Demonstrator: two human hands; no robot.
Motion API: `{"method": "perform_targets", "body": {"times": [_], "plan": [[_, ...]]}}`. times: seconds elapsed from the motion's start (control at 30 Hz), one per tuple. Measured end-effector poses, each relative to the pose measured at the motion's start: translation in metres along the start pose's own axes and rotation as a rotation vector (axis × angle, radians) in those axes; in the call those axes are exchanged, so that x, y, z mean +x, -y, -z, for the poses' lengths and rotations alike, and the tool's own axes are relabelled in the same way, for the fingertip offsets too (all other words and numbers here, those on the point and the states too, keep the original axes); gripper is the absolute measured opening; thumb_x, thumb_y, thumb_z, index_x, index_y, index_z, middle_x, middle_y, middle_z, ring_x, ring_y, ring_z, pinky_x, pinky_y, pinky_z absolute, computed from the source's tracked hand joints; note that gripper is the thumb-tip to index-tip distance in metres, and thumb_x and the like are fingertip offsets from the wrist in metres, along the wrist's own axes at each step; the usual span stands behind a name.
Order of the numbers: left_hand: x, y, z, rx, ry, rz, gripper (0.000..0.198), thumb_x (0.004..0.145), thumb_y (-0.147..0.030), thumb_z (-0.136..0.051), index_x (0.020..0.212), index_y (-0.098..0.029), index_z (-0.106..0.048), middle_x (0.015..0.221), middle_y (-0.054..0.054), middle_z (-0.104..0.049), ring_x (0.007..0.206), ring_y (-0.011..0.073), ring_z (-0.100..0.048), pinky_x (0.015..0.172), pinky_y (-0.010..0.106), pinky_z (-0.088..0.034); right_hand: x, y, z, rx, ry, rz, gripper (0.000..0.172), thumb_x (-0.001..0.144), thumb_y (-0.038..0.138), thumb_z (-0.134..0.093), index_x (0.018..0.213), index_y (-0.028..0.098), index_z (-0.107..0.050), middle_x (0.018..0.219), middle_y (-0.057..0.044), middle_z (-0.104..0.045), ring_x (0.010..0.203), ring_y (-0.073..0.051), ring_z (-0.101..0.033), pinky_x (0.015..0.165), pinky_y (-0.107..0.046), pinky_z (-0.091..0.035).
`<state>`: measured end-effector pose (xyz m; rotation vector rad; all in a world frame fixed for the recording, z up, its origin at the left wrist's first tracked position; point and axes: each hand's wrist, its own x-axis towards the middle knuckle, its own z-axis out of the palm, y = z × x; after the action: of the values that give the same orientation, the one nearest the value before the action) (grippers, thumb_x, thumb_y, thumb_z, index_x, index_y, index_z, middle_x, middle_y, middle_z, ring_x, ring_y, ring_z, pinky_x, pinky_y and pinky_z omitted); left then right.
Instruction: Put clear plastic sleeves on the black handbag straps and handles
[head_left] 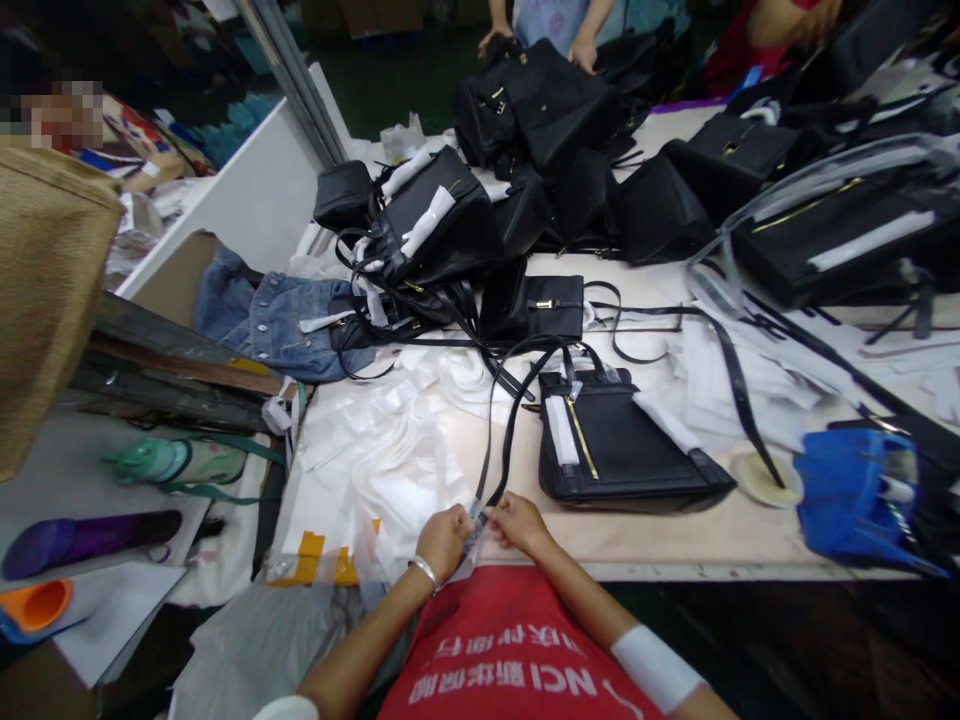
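Note:
Close to the table's front edge, my left hand (pixel 444 540) is closed on the end of a black bag strap (pixel 506 440), where clear plastic film (pixel 471 535) lies around it. My right hand (pixel 519 524) pinches at the same strap end from the other side; its fingertips partly hide what they grip. From there the strap runs up to a black handbag (pixel 637 440) lying to the right, with a gold zip and white wrapping strips on its front. Thin white wrapping sheets (pixel 405 450) are heaped left of my hands.
Many black bags (pixel 540 110) are piled at the back, where another person's hands (pixel 585 50) rest. A denim garment (pixel 277 315) lies at left. To the right are a roll of tape (pixel 766 478) and a blue container (pixel 855 495). Bottles (pixel 180 460) stand on a lower left shelf.

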<state>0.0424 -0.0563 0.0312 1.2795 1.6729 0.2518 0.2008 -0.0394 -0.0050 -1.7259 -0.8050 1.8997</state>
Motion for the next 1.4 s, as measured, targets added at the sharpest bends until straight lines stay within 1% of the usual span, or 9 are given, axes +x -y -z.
{"method": "perform_targets", "body": {"times": [0.17, 0.27, 0.4, 0.57, 0.73, 0.93, 1.13, 1.23, 1.4], "plan": [[0.013, 0.004, -0.003, 0.202, -0.084, -0.046, 0.012, 0.077, -0.024, -0.053, 0.067, -0.018, -0.058, 0.066, 0.001, -0.057, 0.065, 0.0146, -0.051, 0.061, 0.024, -0.03, 0.014, -0.009, -0.009, -0.073, -0.024, -0.014, 0.031, 0.062, 0.043, -0.071, 0.06, 0.02, -0.05, 0.042, 0.003, -0.056, 0.027, -0.01, -0.044, 0.03, -0.019, -0.027], [0.02, 0.007, -0.004, 0.164, -0.13, -0.065, 0.007, 0.075, -0.019, -0.054, 0.07, -0.017, -0.059, 0.077, 0.002, -0.057, 0.075, 0.015, -0.053, 0.069, 0.024, -0.034, 0.022, -0.009, -0.016, -0.072, -0.003, -0.043, 0.031, 0.059, 0.04, -0.073, 0.057, 0.02, -0.049, 0.042, 0.002, -0.056, 0.028, -0.011, -0.044, 0.031, -0.02, -0.028], [0.023, 0.014, -0.004, 0.014, -0.105, -0.012, 0.005, 0.073, -0.018, -0.054, 0.069, -0.017, -0.057, 0.067, -0.001, -0.055, 0.06, 0.0115, -0.052, 0.061, 0.023, -0.037, 0.023, -0.005, -0.018, -0.018, 0.067, -0.067, 0.03, 0.059, 0.039, -0.07, 0.057, 0.019, -0.048, 0.043, 0.002, -0.056, 0.032, -0.01, -0.043, 0.034, -0.02, -0.032], [0.016, 0.013, 0.0, -0.214, 0.008, 0.059, 0.015, 0.08, -0.033, -0.048, 0.077, -0.018, -0.053, 0.041, -0.008, -0.043, 0.036, 0.0103, -0.04, 0.041, 0.02, -0.029, 0.009, 0.007, -0.005, 0.076, 0.165, 0.019, 0.03, 0.062, 0.041, -0.069, 0.067, 0.017, -0.052, 0.049, 0.007, -0.051, 0.042, -0.007, -0.044, 0.043, -0.019, -0.036], [0.002, -0.007, 0.01, -0.321, -0.056, -0.062, 0.02, 0.082, -0.037, -0.046, 0.076, -0.019, -0.052, 0.04, -0.008, -0.045, 0.037, 0.0095, -0.041, 0.044, 0.019, -0.031, -0.003, 0.02, 0.002, 0.192, 0.259, 0.076, 0.035, 0.062, 0.044, -0.072, 0.076, 0.016, -0.056, 0.054, 0.006, -0.052, 0.047, -0.007, -0.047, 0.048, -0.019, -0.039], [-0.009, -0.022, 0.018, -0.201, -0.068, -0.172, 0.021, 0.085, -0.037, -0.042, 0.077, -0.02, -0.053, 0.041, -0.008, -0.047, 0.04, 0.0102, -0.047, 0.05, 0.021, -0.035, -0.002, 0.044, -0.005, 0.445, 0.169, -0.043, 0.034, 0.067, 0.045, -0.071, 0.082, 0.018, -0.058, 0.061, 0.003, -0.057, 0.044, -0.005, -0.044, 0.043, -0.016, -0.036], [-0.002, -0.015, 0.014, -0.466, -0.043, -0.005, 0.027, 0.08, -0.034, -0.048, 0.098, -0.016, -0.053, 0.043, -0.007, -0.051, 0.036, 0.0101, -0.043, 0.041, 0.019, -0.033, -0.006, 0.052, -0.007, 0.517, 0.178, -0.014, 0.03, 0.065, 0.036, -0.076, 0.083, 0.017, -0.062, 0.076, 0.001, -0.062, 0.046, -0.002, -0.042, 0.043, -0.014, -0.036], [0.0, -0.016, 0.015, -0.498, 0.006, 0.029, 0.022, 0.077, -0.034, -0.051, 0.085, -0.015, -0.057, 0.042, -0.005, -0.053, 0.036, 0.0092, -0.043, 0.039, 0.018, -0.033, -0.011, 0.05, -0.006, 0.528, 0.161, -0.013, 0.031, 0.064, 0.036, -0.077, 0.084, 0.017, -0.063, 0.075, 0.001, -0.062, 0.047, -0.002, -0.042, 0.044, -0.014, -0.038], [-0.002, -0.021, 0.014, -0.455, -0.025, -0.013, 0.019, 0.077, -0.036, -0.052, 0.074, -0.017, -0.056, 0.037, -0.006, -0.05, 0.034, 0.0087, -0.043, 0.038, 0.017, -0.031, -0.017, 0.045, 0.0, 0.497, 0.085, 0.02, 0.036, 0.061, 0.038, -0.078, 0.085, 0.016, -0.064, 0.069, 0.002, -0.06, 0.047, -0.003, -0.042, 0.043, -0.016, -0.036]]}}
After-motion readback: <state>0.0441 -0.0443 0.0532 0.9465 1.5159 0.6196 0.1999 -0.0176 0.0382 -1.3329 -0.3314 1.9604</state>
